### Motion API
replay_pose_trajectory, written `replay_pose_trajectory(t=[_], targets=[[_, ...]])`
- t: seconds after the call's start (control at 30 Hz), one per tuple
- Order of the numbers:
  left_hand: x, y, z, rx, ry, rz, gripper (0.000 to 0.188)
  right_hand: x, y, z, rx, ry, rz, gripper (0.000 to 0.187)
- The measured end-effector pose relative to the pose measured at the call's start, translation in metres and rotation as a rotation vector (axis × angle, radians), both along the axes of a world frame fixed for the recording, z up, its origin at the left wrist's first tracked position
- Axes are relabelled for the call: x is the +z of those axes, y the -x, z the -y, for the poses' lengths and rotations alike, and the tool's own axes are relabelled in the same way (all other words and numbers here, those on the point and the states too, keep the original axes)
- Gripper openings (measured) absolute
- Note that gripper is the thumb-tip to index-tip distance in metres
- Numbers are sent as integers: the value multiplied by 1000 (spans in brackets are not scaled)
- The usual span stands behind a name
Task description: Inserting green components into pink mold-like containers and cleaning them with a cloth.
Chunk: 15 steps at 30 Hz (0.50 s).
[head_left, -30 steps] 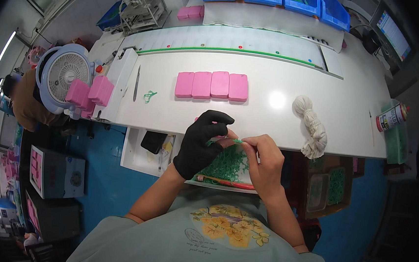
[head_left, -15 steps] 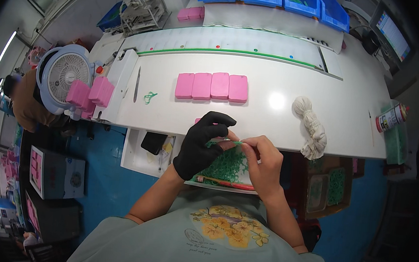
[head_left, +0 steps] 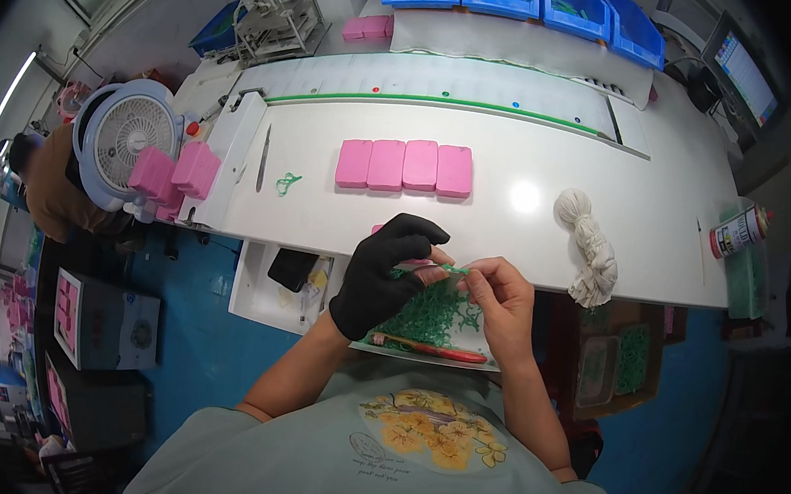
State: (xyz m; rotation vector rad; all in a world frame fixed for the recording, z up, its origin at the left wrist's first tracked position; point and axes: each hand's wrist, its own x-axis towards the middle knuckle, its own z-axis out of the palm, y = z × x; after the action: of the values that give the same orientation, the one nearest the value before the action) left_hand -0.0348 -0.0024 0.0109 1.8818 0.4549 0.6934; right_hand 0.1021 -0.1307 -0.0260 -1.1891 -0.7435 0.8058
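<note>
Over the open drawer [head_left: 252, 293], my left hand [head_left: 369, 287], in a black glove with bare thumb and finger tips, pinches a small thin green piece [head_left: 454, 269]. My right hand [head_left: 505, 311], ungloved, has its thumb and forefinger closed on the other end of that piece. Beneath both hands lies a heap of tangled green pieces [head_left: 427, 316], with a red-handled tool [head_left: 448, 351] along the drawer's front. Four pink blocks [head_left: 388, 166] stand in a row on the white table, beyond my hands. Another pink block [head_left: 377, 229] is mostly hidden behind my glove.
A slim metal tool [head_left: 263, 158] and a loose green piece [head_left: 287, 183] lie on the table's left. A white cloth bundle [head_left: 587, 248] and a spray can [head_left: 741, 230] are right. Blue bins [head_left: 576, 22] line the back; a fan [head_left: 134, 145] stands left, near a person [head_left: 66, 189].
My hands stay together on the green piece, with the right fingers shifted slightly along it. More of the red-handled tool shows. The whole view has tilted a little.
</note>
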Motion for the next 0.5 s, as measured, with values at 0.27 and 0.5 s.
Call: replay_pose_trajectory(t=[0.27, 0.5], targets=[[1, 0, 0, -10, -15, -22, 20, 0, -1, 0, 34, 43, -81, 13], [1, 0, 0, 13, -38, -41, 25, -1, -1, 0, 94, 34, -410, 15]])
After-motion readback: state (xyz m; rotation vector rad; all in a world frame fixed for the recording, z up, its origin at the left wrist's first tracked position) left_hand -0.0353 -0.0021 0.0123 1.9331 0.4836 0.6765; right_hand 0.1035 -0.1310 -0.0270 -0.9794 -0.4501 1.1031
